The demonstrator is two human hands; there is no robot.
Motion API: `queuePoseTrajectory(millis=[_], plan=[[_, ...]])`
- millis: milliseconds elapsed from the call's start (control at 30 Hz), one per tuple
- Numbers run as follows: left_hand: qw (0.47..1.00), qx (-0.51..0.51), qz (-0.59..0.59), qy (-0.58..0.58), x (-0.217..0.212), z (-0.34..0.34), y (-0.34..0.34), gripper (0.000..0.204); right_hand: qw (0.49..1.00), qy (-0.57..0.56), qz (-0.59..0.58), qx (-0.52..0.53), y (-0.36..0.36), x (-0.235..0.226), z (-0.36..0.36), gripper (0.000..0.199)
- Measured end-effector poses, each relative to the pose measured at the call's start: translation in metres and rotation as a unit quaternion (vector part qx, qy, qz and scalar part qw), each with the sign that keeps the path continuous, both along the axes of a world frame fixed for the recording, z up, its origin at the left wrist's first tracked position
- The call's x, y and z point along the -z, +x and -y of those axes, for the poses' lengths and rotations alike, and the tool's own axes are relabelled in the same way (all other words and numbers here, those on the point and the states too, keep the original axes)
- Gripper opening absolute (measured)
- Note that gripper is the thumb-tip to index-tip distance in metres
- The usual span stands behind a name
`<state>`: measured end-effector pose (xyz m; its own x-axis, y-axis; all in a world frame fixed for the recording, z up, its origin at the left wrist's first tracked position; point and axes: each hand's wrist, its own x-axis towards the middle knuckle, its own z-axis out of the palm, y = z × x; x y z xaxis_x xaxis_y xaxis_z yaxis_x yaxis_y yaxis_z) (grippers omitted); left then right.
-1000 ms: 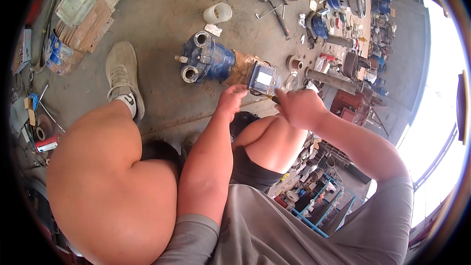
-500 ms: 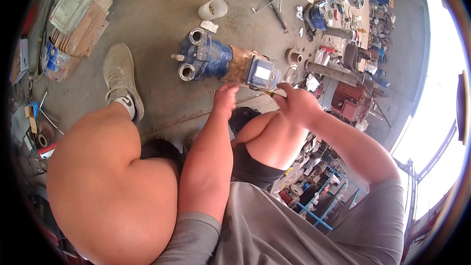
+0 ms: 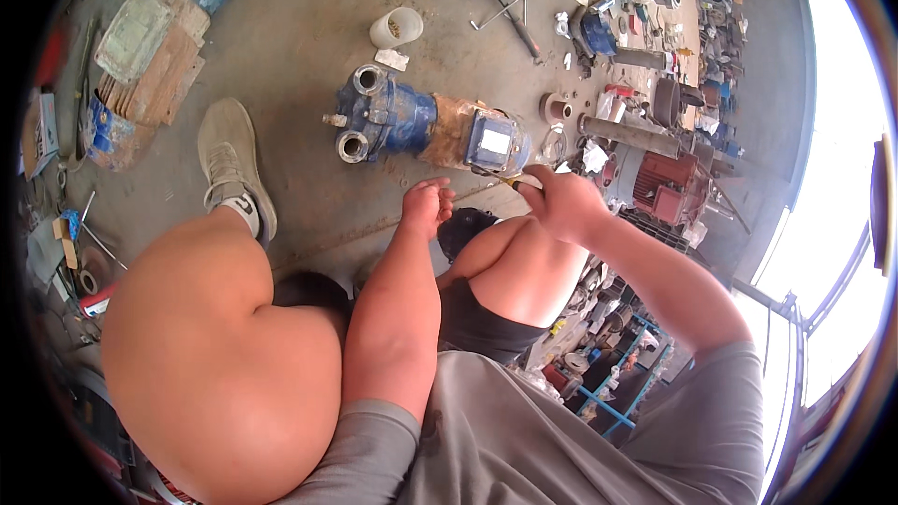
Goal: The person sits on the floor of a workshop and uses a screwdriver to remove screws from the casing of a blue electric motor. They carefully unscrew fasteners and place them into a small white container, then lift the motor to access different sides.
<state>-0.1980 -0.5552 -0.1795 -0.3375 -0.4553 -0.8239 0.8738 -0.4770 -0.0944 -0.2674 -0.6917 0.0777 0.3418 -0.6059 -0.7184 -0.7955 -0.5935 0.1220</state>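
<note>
A blue pump (image 3: 404, 119) with two round ports lies on the floor in front of me, joined to a rusty brown motor body (image 3: 450, 131). A blue terminal box (image 3: 494, 140) with a pale plate sits on that motor. My right hand (image 3: 568, 203) is closed round a screwdriver (image 3: 514, 184) with a yellow and black handle; its thin shaft reaches toward the near side of the terminal box. Nearer to me, my left hand (image 3: 429, 207) hovers apart from the motor, fingers loosely curled and spread, with nothing visible in them.
Beyond the pump stand a white cup (image 3: 397, 28) and a hammer (image 3: 506, 9). A second rusty motor (image 3: 150, 56) lies at the left. Toward the right are a flanged ring (image 3: 556, 108), a long metal shaft (image 3: 629, 136), a red motor (image 3: 670, 184) and scattered parts.
My left hand has drawn back from the motor toward me, and its fingers have loosened. The right hand keeps the screwdriver near the terminal box. The view has shifted slightly.
</note>
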Motion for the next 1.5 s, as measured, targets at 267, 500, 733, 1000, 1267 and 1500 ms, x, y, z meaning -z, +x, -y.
queuePoseTrajectory(millis=[267, 500, 733, 1000, 1267, 1500], plan=[[0.992, 0.026, -0.043, -0.112, -0.001, 0.001, -0.005, 0.043, 0.989, 0.108, -0.052, 0.085, 0.025, 0.003, -0.009, 0.029], [0.985, 0.048, -0.134, -0.095, -0.001, 0.000, 0.022, 0.035, 0.975, 0.028, 0.028, 0.219, 0.018, 0.003, 0.001, 0.032], [0.946, 0.074, -0.291, -0.124, -0.017, -0.001, 0.039, 0.030, 0.965, 0.074, -0.087, -0.234, 0.050, -0.027, 0.022, 0.029], [0.903, 0.083, -0.361, -0.217, -0.032, 0.020, 0.045, 0.030, 0.933, 0.210, 0.063, 0.285, 0.015, 0.014, 0.034, 0.029], [0.915, 0.093, -0.302, -0.251, -0.051, 0.042, 0.054, 0.039, 0.859, 0.097, 0.235, 0.444, 0.034, -0.016, 0.026, 0.038], [0.870, 0.232, -0.289, -0.324, -0.042, 0.062, 0.071, 0.046, 0.849, -0.020, 0.330, 0.412, -0.007, -0.030, 0.033, 0.030]])
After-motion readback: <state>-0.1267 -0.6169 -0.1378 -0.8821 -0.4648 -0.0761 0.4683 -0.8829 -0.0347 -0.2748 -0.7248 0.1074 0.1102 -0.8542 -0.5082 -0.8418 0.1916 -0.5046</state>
